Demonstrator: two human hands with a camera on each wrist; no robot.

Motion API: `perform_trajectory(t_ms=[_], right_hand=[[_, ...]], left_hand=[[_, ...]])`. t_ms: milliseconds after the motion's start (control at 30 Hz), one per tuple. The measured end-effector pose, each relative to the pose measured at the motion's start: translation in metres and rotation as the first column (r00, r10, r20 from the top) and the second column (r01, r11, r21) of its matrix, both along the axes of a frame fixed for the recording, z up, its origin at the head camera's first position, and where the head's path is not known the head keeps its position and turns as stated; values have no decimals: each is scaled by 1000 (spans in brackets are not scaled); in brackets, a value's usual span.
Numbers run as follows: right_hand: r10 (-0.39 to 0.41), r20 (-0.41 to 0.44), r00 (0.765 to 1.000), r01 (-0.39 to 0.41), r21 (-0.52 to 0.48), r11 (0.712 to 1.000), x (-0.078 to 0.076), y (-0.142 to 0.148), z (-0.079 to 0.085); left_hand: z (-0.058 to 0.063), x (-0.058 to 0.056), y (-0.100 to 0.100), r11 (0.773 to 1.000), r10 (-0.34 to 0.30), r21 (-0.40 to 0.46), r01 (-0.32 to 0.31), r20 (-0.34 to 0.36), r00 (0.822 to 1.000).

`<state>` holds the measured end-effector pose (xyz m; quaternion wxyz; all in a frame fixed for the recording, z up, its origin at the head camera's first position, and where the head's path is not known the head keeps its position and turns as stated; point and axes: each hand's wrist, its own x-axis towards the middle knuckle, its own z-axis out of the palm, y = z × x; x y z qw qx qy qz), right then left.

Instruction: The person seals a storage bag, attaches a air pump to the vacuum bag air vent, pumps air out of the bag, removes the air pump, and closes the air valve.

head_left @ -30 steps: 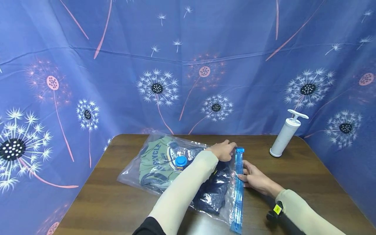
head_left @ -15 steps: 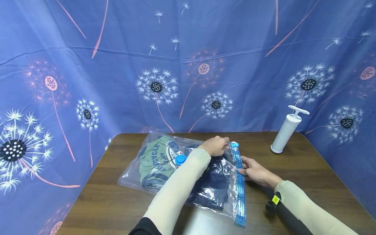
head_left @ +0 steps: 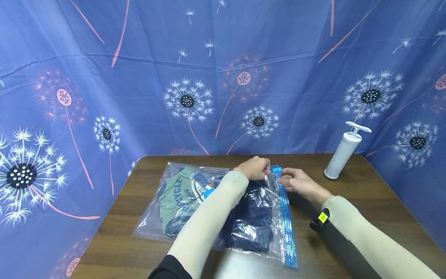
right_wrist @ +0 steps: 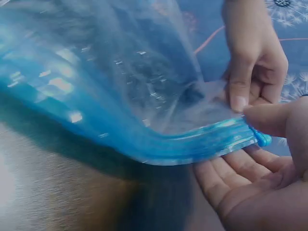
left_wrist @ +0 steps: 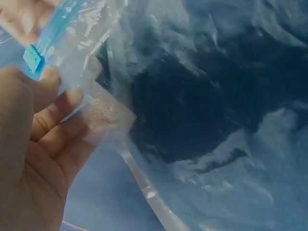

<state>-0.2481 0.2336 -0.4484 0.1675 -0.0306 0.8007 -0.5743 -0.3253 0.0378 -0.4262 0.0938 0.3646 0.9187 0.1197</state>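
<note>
A clear vacuum storage bag (head_left: 150, 224) lies flat on the table with a folded green printed garment (head_left: 177, 197) and a dark navy garment (head_left: 249, 224) inside. Its blue zip strip (head_left: 287, 228) runs along the right side. My left hand (head_left: 253, 167) pinches the clear plastic at the far right corner. Beside it, my right hand (head_left: 303, 184) holds the strip's far end, thumb on top and fingers underneath in the right wrist view. A small blue zip slider (right_wrist: 262, 138) sits there by the right thumb. The blue valve cap (head_left: 208, 192) is partly hidden behind my left sleeve.
A white hand pump (head_left: 343, 155) with a T-shaped handle stands at the back right of the brown wooden table (head_left: 118, 232). Behind the table hangs a blue dandelion-print cloth (head_left: 146, 128). A black wrist device with a yellow label (head_left: 323, 216) is on my right wrist.
My right hand has slid away from me along the zip strip to its far end, close to my left hand. The strip's near end has swung slightly right.
</note>
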Motion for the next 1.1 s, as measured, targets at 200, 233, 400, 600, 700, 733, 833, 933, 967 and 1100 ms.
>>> perform_trajectory(t_ms=[200,233,400,600,700,733,833,933,967,1100], right_hand=[[-81,-41,996,80,-11,997,-13,0,10],[-89,-50,995,89,2,996,-13,1,11],[-120,-101,988,126,56,990,-14,1,12],[-100,-220,970,141,179,974,-13,-1,13],[-84,-270,959,149,231,962,-13,-2,13],[-75,-289,954,151,248,957,-14,-1,13],[-78,-313,947,163,257,953,-12,0,10],[-87,-308,947,166,240,957,-9,2,7],[-94,-296,951,165,227,960,-8,2,6],[-92,-287,953,153,200,968,-3,2,2]], left_hand=[[7,2,4,996,-55,74,54,10,998],[9,3,4,995,-61,74,61,9,998],[13,6,6,994,-76,79,76,2,997],[10,3,5,987,-88,137,86,8,996],[11,2,3,984,-97,152,94,13,995],[11,2,2,982,-100,160,97,11,995],[11,2,3,976,-116,188,113,5,993],[10,4,3,970,-130,206,129,-7,991],[10,5,4,970,-133,206,132,-7,991],[9,7,3,971,-135,199,135,-13,991]])
